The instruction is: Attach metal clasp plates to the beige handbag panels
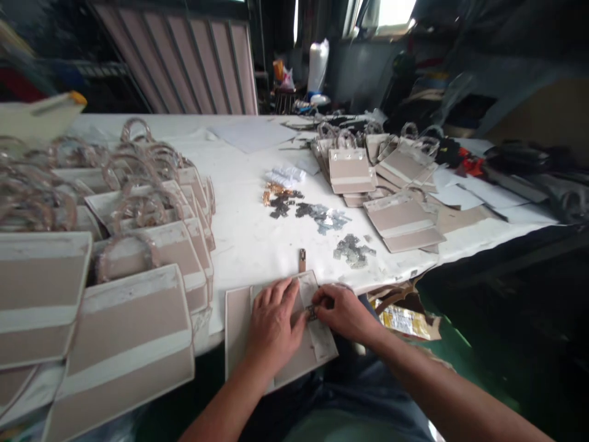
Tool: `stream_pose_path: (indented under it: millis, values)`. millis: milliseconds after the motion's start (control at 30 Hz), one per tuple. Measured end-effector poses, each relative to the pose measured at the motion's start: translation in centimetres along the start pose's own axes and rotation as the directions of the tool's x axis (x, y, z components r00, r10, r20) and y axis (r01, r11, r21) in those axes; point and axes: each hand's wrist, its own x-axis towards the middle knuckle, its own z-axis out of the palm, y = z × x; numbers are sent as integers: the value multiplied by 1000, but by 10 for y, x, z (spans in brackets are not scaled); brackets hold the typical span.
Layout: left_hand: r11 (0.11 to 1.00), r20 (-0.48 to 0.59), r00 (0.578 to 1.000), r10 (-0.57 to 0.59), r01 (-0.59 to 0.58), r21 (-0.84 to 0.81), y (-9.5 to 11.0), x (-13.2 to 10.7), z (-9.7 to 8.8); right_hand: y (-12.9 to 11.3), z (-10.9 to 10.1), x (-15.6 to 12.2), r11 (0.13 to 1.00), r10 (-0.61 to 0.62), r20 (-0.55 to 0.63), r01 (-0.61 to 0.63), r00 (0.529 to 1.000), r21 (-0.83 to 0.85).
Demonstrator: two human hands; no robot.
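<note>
A flat beige bag panel [239, 319] with a pale band lies at the table's front edge, partly over my lap. My left hand [275, 319] rests flat on it, fingers stretched toward the far edge. Near the panel's right side my right hand [343, 312] pinches a small dark metal plate [311, 312] against the pale band. The left thumb reaches close to that plate. Just beyond the panel, a short brown strap with a metal clasp [302, 259] lies on the white table. What is under my palms is hidden.
Stacked beige bag panels with wrapped handles [138, 313] fill the left; more bag panels [352, 172] lie at the back right. Small grey metal plates [353, 250], dark pieces [279, 205] and gold-coloured fittings [276, 189] lie mid-table. An open carton [405, 313] stands below the right edge.
</note>
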Motion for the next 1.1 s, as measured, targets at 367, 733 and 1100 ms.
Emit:
stream_pose_path:
  millis: [367, 733, 1100]
  values:
    - [1000, -78, 997, -15, 16, 17, -15, -5, 15, -19, -101, 114, 795, -74, -193, -59, 978, -604]
    - [995, -10, 998, -64, 63, -78, -11, -4, 9, 17, -92, 204, 678, 6, -230, -173, 973, -714]
    - [985, 70, 994, -84, 93, -144, -5, -6, 1, -5, -102, 174, 647, -149, -209, -64, 967, -760]
